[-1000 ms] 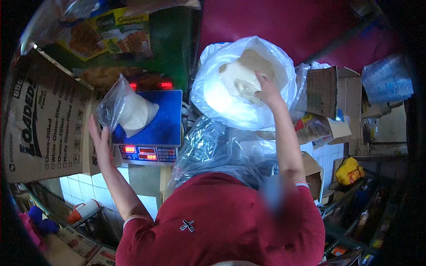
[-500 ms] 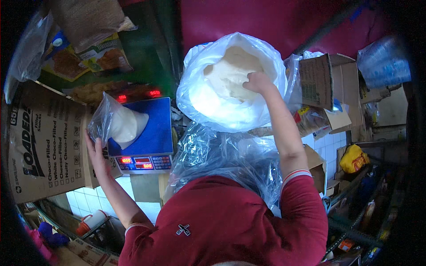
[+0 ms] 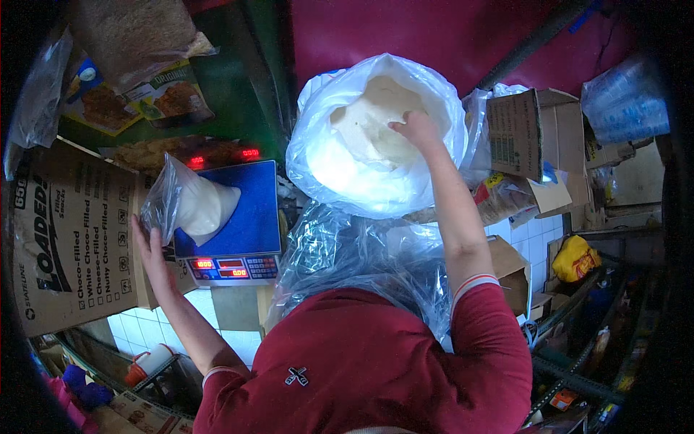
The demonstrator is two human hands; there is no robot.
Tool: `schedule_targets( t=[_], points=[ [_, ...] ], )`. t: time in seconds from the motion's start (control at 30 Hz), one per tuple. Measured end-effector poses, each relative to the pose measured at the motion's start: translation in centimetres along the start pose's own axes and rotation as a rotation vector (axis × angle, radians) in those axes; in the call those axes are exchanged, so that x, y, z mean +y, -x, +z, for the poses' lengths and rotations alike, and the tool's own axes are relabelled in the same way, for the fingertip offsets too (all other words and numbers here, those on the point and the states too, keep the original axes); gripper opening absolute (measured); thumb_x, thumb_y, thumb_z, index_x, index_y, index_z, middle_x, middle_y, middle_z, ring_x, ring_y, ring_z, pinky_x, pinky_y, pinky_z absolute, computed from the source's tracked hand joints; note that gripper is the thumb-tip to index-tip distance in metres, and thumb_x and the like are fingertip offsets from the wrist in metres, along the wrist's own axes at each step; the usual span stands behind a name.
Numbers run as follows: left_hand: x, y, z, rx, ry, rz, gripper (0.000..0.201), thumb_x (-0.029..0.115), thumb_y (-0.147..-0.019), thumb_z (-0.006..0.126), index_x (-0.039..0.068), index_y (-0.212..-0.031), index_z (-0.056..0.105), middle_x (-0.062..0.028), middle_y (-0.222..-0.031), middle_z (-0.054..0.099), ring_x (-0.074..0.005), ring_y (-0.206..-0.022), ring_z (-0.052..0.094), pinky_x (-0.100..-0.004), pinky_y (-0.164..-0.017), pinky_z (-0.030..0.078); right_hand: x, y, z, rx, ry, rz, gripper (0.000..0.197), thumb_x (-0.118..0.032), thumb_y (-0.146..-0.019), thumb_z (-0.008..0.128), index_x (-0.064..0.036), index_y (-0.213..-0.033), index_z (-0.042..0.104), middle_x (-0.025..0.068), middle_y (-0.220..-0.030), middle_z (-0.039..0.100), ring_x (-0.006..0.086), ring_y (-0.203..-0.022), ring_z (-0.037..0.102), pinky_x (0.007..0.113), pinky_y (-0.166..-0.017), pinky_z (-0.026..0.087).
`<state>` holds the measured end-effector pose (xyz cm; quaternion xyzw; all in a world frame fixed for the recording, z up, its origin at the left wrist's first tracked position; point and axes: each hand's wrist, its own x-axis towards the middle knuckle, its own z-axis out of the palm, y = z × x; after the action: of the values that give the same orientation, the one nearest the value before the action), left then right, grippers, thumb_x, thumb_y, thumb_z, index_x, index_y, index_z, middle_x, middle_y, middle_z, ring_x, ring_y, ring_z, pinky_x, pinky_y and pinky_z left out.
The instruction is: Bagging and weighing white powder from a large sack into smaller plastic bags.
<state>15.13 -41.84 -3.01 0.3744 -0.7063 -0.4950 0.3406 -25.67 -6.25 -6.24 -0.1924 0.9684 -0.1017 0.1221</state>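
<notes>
My left hand [image 3: 148, 242] grips the mouth of a small clear plastic bag [image 3: 189, 204] holding white powder. The bag lies on the blue platform of a digital scale [image 3: 246, 217] with a lit red display. My right hand [image 3: 412, 126] reaches into a large clear plastic sack [image 3: 347, 173] of white powder straight ahead, its fingers down in the powder. Whether it holds anything there is hidden. A crumpled sheet of clear plastic [image 3: 361, 260] lies between the sack and my chest.
A large brown cardboard box [image 3: 65, 239] stands at the left. Printed snack packets [image 3: 137, 98] hang above the scale. Open cardboard boxes [image 3: 528, 137] and a pack of water bottles [image 3: 625, 101] sit at the right, with a yellow bag [image 3: 575, 257] lower down. White tiles show below the scale.
My right hand has shifted a little inside the large sack, lower into the powder. My left hand keeps hold of the small bag on the scale. The view has tilted slightly.
</notes>
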Motion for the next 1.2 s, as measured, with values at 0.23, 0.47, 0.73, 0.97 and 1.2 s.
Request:
schedule_targets(
  t=[0.23, 0.47, 0.73, 0.97, 1.2],
  points=[
    [0.2, 0.0, -0.2, 0.019, 0.015, -0.03, 0.063, 0.03, -0.087, 0.052, 0.006, -0.138, 0.023, -0.0139, -0.142, 0.025, -0.0238, -0.13, 0.025, -0.0342, -0.106, 0.016, 0.8, 1.9, -1.2, 0.097, 0.117, -0.008, 0.048, -0.042, -0.076, 0.061, -0.0043, -0.105, 0.059, 0.0166, -0.102, 0.061, 0.0319, -0.094, 0.058, 0.04, -0.081, 0.044],
    [0.6, 0.5, -0.3, 0.037, 0.077, -0.053, 0.063, 0.032, -0.087, 0.05, 0.004, -0.138, 0.024, -0.015, -0.14, 0.027, -0.0239, -0.129, 0.027, -0.034, -0.105, 0.018, -0.2, 2.7, -0.3, 0.03, 0.181, 0.022, 0.041, -0.039, -0.077, 0.06, -0.0085, -0.104, 0.06, 0.0156, -0.101, 0.061, 0.0307, -0.094, 0.058, 0.041, -0.083, 0.043],
    [-1.2, 0.2, -1.0, 0.032, 0.113, -0.046, 0.06, 0.034, -0.089, 0.046, 0.005, -0.137, 0.026, -0.0153, -0.139, 0.031, -0.0249, -0.127, 0.03, -0.0334, -0.105, 0.019, -2.3, 0.4, 2.4, 0.211, 0.22, -0.225, 0.022, -0.026, -0.079, 0.055, -0.0148, -0.096, 0.065, 0.0082, -0.098, 0.062, 0.0251, -0.093, 0.058, 0.041, -0.083, 0.042],
    [-1.1, -0.1, -1.0, 0.032, 0.08, 0.011, 0.055, 0.031, -0.091, 0.043, 0.005, -0.136, 0.028, -0.014, -0.139, 0.031, -0.0239, -0.127, 0.03, -0.0347, -0.105, 0.019, -4.0, -3.5, 7.7, 0.212, 0.13, -0.08, 0.014, -0.019, -0.075, 0.055, -0.0197, -0.082, 0.067, 0.0062, -0.092, 0.06, 0.0232, -0.093, 0.056, 0.045, -0.082, 0.04],
    [-1.6, -0.4, -1.1, 0.041, 0.065, -0.003, 0.055, 0.031, -0.091, 0.043, 0.003, -0.136, 0.029, -0.0135, -0.14, 0.028, -0.0235, -0.13, 0.025, -0.035, -0.107, 0.014, -4.1, -5.6, 10.0, 0.211, 0.101, -0.018, 0.016, -0.025, -0.078, 0.053, -0.0177, -0.082, 0.067, 0.0059, -0.092, 0.058, 0.0226, -0.095, 0.051, 0.044, -0.082, 0.034]
  ],
)
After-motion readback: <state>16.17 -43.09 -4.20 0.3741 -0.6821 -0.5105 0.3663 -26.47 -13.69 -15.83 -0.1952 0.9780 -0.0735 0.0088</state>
